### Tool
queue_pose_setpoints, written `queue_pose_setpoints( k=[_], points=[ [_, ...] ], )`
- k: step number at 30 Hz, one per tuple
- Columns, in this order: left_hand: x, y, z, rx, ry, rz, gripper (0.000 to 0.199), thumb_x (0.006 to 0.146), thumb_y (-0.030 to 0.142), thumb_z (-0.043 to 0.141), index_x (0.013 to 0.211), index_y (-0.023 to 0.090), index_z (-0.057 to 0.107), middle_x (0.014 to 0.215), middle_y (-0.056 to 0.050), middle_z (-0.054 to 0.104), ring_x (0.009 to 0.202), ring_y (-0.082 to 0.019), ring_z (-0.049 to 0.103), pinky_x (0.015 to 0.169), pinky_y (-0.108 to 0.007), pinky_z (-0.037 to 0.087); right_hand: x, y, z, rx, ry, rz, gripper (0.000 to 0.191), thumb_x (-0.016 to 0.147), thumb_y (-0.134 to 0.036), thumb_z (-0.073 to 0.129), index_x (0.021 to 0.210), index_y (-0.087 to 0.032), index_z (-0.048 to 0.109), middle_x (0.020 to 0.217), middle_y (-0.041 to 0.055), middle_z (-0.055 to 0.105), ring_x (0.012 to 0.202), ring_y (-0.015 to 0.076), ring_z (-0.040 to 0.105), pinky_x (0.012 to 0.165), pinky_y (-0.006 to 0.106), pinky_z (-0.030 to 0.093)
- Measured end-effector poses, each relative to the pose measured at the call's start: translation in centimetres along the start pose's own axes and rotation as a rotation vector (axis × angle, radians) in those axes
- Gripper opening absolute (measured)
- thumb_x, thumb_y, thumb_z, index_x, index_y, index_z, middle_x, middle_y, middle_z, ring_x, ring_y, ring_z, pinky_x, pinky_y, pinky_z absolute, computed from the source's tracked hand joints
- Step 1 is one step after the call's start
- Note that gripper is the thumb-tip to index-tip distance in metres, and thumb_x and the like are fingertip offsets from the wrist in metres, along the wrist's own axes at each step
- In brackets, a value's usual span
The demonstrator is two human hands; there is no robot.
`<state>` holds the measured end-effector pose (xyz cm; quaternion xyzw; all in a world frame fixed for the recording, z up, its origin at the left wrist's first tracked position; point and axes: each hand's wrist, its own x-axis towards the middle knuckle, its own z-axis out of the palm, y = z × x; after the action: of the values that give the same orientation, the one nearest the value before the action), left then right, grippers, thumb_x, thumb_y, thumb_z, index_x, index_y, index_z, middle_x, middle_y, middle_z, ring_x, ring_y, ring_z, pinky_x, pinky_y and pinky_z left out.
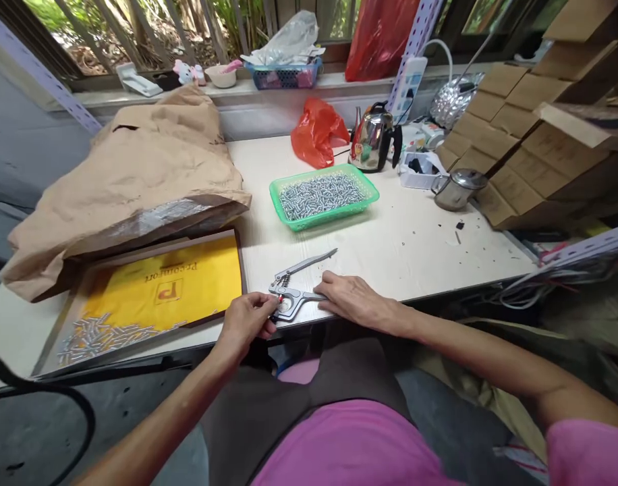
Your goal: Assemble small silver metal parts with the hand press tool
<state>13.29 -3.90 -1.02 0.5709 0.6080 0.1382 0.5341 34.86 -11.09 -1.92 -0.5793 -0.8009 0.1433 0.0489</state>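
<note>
Left hand (245, 320): narrow pinch at pliers (293, 297), contents unclear | right hand (354, 300): at handle (315, 296), grip can't tell | yellow sheet (208, 270): "Prcomfort", boxed P, upside-down

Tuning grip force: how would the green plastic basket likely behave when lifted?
Probably heavy for its size: the green plastic basket holds a broad layer of silvery metal pins. Its thin-looking rim may flex if lifted one-sided. The pins lie loose, so tilting could shift them.

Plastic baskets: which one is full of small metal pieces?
The green basket, on the table. The blue basket, on the windowsill, has a plastic bag on top; the white basket beside the kettle holds something dark.
</note>
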Motion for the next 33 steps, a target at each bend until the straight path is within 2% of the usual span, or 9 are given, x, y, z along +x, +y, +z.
queue_pose_setpoints(
  k=[7,14,19,22,24,26,28,30,33],
  points=[
    [0.4,0.3,0.4,-0.028,-0.012,-0.093,0.042,0.053,0.045,0.077,0.074,0.012,0.063,0.046,0.003,0.056,0.041,-0.010,0.053,0.038,-0.019,0.043,0.5,1.2,0.5,-0.013,0.039,0.040,0.021,0.099,-0.028,0.043,0.095,-0.015,0.060,0.099,0.0057,0.059,0.076,0.0126,0.054,0.059,0.027,0.028],
    [0.9,0.7,0.1,-0.054,-0.119,-0.285,0.044,0.047,0.044,0.083,0.066,0.014,0.057,0.036,0.007,0.047,0.031,-0.004,0.039,0.033,-0.015,0.032,0.5,1.8,1.7,-0.021,0.092,0.009,0.016,0.097,-0.027,0.046,0.096,-0.017,0.058,0.098,0.0037,0.061,0.072,0.0124,0.053,0.056,0.029,0.021],
    [1.5,1.1,-0.2,-0.063,-0.196,-0.350,0.044,0.044,0.038,0.087,0.067,0.013,0.059,0.037,0.006,0.049,0.031,-0.004,0.040,0.034,-0.014,0.032,0.5,1.8,1.5,-0.019,0.064,0.008,0.015,0.097,-0.025,0.045,0.100,-0.018,0.058,0.099,0.0043,0.060,0.073,0.0130,0.052,0.057,0.028,0.024],
    [1.6,1.1,-0.3,-0.038,-0.205,-0.347,0.046,0.044,0.040,0.087,0.070,0.013,0.060,0.038,0.006,0.051,0.032,-0.004,0.042,0.035,-0.015,0.034,0.7,2.1,0.3,-0.012,0.024,-0.021,0.018,0.095,-0.032,0.050,0.100,-0.018,0.061,0.102,0.0064,0.060,0.083,0.0164,0.054,0.065,0.028,0.032],
    [1.5,1.2,-0.3,-0.031,-0.202,-0.337,0.048,0.044,0.041,0.087,0.072,0.012,0.061,0.038,0.006,0.050,0.033,-0.004,0.042,0.035,-0.014,0.034,1.3,2.8,-0.5,-0.020,0.055,-0.045,0.032,0.089,-0.045,0.058,0.107,-0.019,0.062,0.110,0.0096,0.058,0.098,0.0224,0.053,0.076,0.032,0.037],
    [1.2,1.3,-0.3,-0.030,-0.194,-0.332,0.050,0.043,0.042,0.087,0.073,0.012,0.061,0.039,0.006,0.050,0.033,-0.004,0.042,0.035,-0.014,0.034,2.2,4.0,-1.0,-0.050,0.104,-0.060,0.063,0.078,-0.061,0.064,0.123,-0.017,0.056,0.125,0.0148,0.053,0.115,0.0307,0.045,0.088,0.039,0.038],
    [1.1,1.4,-0.3,-0.026,-0.185,-0.333,0.050,0.042,0.042,0.087,0.073,0.012,0.061,0.039,0.006,0.050,0.034,-0.004,0.042,0.036,-0.014,0.035,3.3,5.1,-1.2,-0.076,0.086,-0.090,0.088,0.070,-0.071,0.065,0.133,-0.013,0.047,0.134,0.0189,0.047,0.123,0.0365,0.039,0.095,0.046,0.035],
    [0.9,1.4,-0.2,-0.014,-0.183,-0.334,0.050,0.042,0.043,0.087,0.072,0.012,0.061,0.038,0.006,0.050,0.033,-0.004,0.042,0.036,-0.015,0.036,4.2,5.8,-1.4,-0.084,0.013,-0.128,0.094,0.066,-0.075,0.064,0.133,-0.011,0.046,0.133,0.0200,0.048,0.121,0.0372,0.041,0.096,0.047,0.035],
    [1.0,1.2,-0.1,-0.006,-0.185,-0.324,0.048,0.044,0.042,0.086,0.071,0.012,0.060,0.037,0.006,0.049,0.033,-0.005,0.041,0.036,-0.016,0.038,4.9,5.7,-1.6,-0.099,-0.038,-0.127,0.089,0.065,-0.073,0.065,0.127,-0.010,0.050,0.123,0.0190,0.056,0.108,0.0336,0.050,0.090,0.043,0.038]
  ],
)
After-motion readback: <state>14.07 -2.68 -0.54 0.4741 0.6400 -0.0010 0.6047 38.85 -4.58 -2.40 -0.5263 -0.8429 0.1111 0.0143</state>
